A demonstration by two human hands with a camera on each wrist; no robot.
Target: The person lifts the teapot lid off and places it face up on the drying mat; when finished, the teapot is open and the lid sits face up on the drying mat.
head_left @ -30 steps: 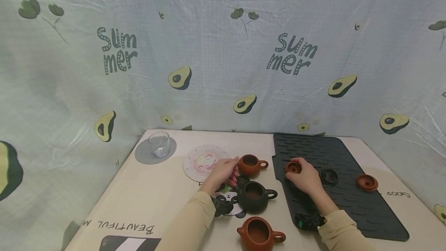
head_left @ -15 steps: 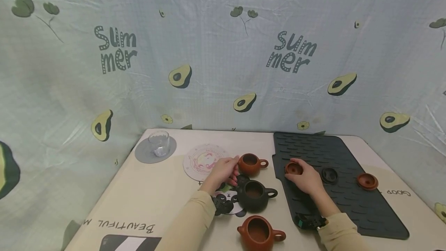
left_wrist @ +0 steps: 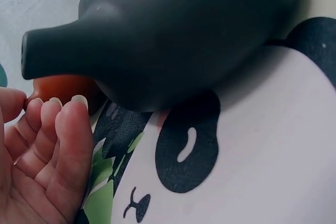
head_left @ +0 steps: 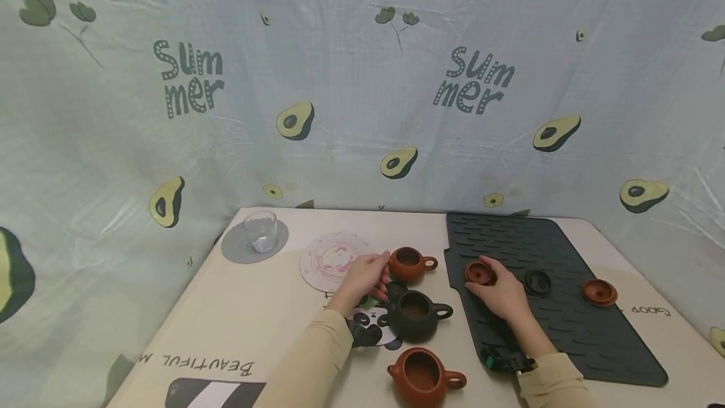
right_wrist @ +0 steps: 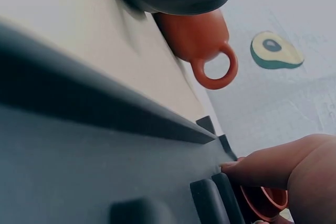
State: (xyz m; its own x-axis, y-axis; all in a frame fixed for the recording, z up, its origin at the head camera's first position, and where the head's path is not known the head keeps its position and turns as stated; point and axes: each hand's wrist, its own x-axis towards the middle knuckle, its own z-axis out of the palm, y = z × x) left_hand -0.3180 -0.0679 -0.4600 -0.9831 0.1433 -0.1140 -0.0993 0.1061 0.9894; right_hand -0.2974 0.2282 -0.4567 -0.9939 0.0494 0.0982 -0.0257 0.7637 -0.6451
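Observation:
At the back of a row of lidless teapots, a small reddish-brown teapot stands upright. My left hand pinches it at its spout; in the left wrist view the black teapot covers most of its body. On the dark mat, my right hand grips a reddish-brown teapot lid lying inside up, thumb and fingers on opposite sides. A black lid and another reddish-brown lid lie to its right. Nearest me stands a second reddish-brown teapot.
A clear glass stands on a grey round coaster at the back left. A pink-patterned round mat lies behind my left hand. The black teapot stands over a panda-print mat. A printed curtain hangs behind the table.
The head view has shifted slightly. Both hands keep their holds, and the teapots and lids stay in place.

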